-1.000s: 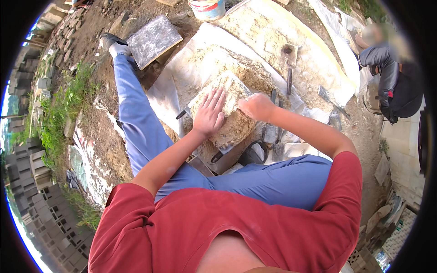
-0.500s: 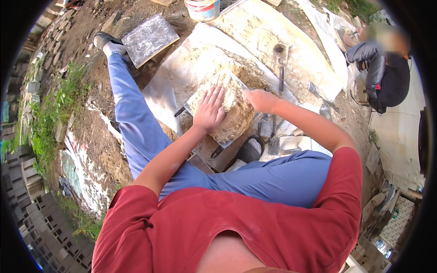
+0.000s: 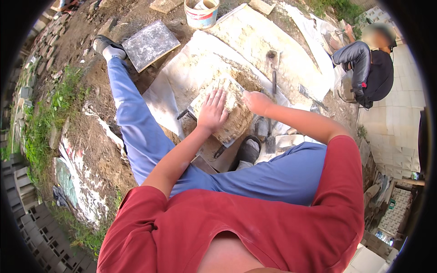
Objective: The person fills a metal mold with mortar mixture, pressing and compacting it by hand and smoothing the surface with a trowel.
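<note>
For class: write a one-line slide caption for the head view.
Outdoor work: flat left hand on a pale, crumbly mass, curled right hand at its right edge, a bucket beyond.

The left hand (image 3: pixel 213 112) hides part of the crumbly block (image 3: pixel 236 128), the right hand (image 3: pixel 258 103) obscures whatever it may hold, the co-worker's head (image 3: pixel 378 36) is blurred, and the lower edge crops the red shirt (image 3: pixel 182 227).

Head cam (L of 2) is looking down & fwd from above the red shirt (image 3: pixel 282 227), v. wide fisheye. Shirt's filling near side; L hand (image 3: pixel 212 110) & R hand (image 3: pixel 257 103) are showing beyond, bucket (image 3: pixel 201 20) sitting far.
</note>
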`<state>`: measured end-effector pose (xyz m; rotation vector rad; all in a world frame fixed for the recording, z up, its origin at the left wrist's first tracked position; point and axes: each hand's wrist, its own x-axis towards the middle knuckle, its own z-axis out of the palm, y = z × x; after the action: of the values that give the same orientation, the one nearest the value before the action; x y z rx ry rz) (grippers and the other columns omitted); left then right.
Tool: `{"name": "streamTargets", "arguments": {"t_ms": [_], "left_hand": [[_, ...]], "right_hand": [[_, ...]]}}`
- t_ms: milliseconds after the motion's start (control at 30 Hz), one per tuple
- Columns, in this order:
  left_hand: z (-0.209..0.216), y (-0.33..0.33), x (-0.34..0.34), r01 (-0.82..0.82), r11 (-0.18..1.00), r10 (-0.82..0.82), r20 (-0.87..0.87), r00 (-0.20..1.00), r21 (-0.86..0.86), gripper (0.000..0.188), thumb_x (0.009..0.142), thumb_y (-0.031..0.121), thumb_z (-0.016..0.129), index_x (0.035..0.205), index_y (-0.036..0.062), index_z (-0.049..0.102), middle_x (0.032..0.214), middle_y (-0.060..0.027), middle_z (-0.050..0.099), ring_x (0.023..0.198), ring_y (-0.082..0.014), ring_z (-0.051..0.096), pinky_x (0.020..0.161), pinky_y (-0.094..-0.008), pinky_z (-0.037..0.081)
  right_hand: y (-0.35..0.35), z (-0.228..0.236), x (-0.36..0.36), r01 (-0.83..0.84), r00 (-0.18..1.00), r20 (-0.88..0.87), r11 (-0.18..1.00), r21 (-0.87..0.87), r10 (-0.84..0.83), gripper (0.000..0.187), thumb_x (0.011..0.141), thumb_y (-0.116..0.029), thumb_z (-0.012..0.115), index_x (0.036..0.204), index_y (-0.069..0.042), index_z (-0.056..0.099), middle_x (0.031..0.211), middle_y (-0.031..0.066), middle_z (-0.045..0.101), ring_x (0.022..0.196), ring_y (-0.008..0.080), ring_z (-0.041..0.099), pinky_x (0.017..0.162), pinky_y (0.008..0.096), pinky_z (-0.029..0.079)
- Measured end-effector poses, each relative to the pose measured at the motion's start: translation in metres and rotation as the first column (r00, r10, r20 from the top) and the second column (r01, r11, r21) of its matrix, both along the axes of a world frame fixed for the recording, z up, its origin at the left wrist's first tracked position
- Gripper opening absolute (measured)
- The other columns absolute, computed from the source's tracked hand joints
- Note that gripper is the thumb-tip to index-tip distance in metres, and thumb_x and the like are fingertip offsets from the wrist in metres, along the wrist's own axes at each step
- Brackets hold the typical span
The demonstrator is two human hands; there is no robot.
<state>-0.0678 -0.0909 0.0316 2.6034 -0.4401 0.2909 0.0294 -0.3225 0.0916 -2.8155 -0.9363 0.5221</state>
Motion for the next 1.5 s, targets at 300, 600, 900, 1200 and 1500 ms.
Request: {"name": "streamTargets", "arguments": {"t_ms": [300,600,900,1200,1500], "left_hand": [[-0.002,0.023,-0.011,0.06,0.994,-0.054,-0.071,0.996,0.094,0.069,0.103,0.039,0.038,0.159,-0.0009,0.028,0.167,-0.0196,0.025,0.156,-0.0347,0.024,0.127,-0.0488,0.017],[-0.007,0.045,-0.014,-0.02,0.983,0.02,0.003,1.0,0.185,0.07,0.104,0.042,0.042,0.157,-0.0021,0.034,0.166,-0.0197,0.03,0.154,-0.0335,0.028,0.126,-0.0476,0.02],[-0.004,0.06,-0.027,0.139,0.983,-0.11,-0.217,0.97,0.123,0.066,0.107,0.04,0.042,0.159,0.0016,0.029,0.167,-0.0216,0.024,0.158,-0.0356,0.017,0.128,-0.0482,0.011],[0.007,0.017,-0.024,0.142,0.978,-0.146,-0.01,0.989,-0.154,0.053,0.096,0.023,0.066,0.144,0.005,0.053,0.153,-0.0177,0.051,0.143,-0.0359,0.046,0.12,-0.0469,0.036],[0.02,0.012,-0.015,0.147,0.989,-0.146,0.032,0.989,-0.025,0.027,0.092,0.021,0.069,0.117,0.0094,0.066,0.137,-0.0094,0.065,0.131,-0.0271,0.059,0.114,-0.0493,0.043]], "right_hand": [[0.026,0.006,-0.022,-0.185,0.95,-0.292,0.952,-0.245,0.11,0.094,0.105,-0.065,0.029,0.162,0.003,-0.004,0.17,0.0246,-0.004,0.159,0.0351,-0.004,0.129,0.0428,0.005],[0.04,0.004,-0.058,-0.361,0.932,-0.056,0.913,-0.191,0.357,0.092,0.105,-0.063,0.032,0.163,0.002,0.003,0.171,0.0218,0.0,0.16,0.0338,0.001,0.129,0.0447,0.005],[0.007,-0.007,-0.041,-0.446,0.889,0.041,0.884,-0.14,0.455,0.086,0.106,-0.058,0.035,0.164,-0.001,0.007,0.172,0.0187,0.006,0.16,0.0279,0.003,0.13,0.0439,0.003],[-0.034,-0.005,-0.035,-0.557,0.799,0.272,0.831,0.001,0.535,0.056,0.099,-0.023,0.058,0.153,-0.01,0.046,0.16,0.0128,0.042,0.15,0.0283,0.038,0.128,0.0454,0.02],[-0.016,-0.019,-0.039,-0.496,0.802,0.488,0.84,0.219,0.346,0.016,0.09,-0.016,0.057,0.101,-0.01,0.067,0.112,0.0068,0.063,0.112,0.0232,0.059,0.103,0.04,0.039]]}}
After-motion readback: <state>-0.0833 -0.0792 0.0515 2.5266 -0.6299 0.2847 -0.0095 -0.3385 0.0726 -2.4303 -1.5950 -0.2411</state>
